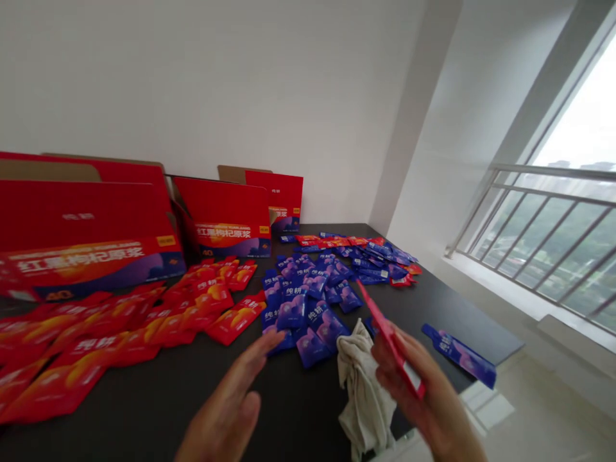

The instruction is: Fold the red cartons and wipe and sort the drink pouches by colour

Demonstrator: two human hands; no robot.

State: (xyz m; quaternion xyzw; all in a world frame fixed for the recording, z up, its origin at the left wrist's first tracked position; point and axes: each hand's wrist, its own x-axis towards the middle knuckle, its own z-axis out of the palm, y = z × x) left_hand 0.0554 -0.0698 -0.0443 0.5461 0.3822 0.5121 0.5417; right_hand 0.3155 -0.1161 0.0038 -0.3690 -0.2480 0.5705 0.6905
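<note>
Between the fingers of my right hand (418,378) is a red pouch (385,327), held up edge-on above a crumpled beige cloth (366,391). My left hand (235,398) hovers over the dark table (289,417) with its fingers stretched out and nothing in it. Just beyond its fingertips lies a heap of blue pouches (310,301) with white lettering. On the left, red pouches (144,327) overlap in rows. A single blue pouch (459,353) rests at the right edge of the table, partly over it.
Open red cartons stand along the wall: a large one (86,224), a middle one (226,218) and one behind (289,199). A mixed pile of blue and red pouches (370,256) lies at the far end. To the right are a metal railing (553,205) and a window.
</note>
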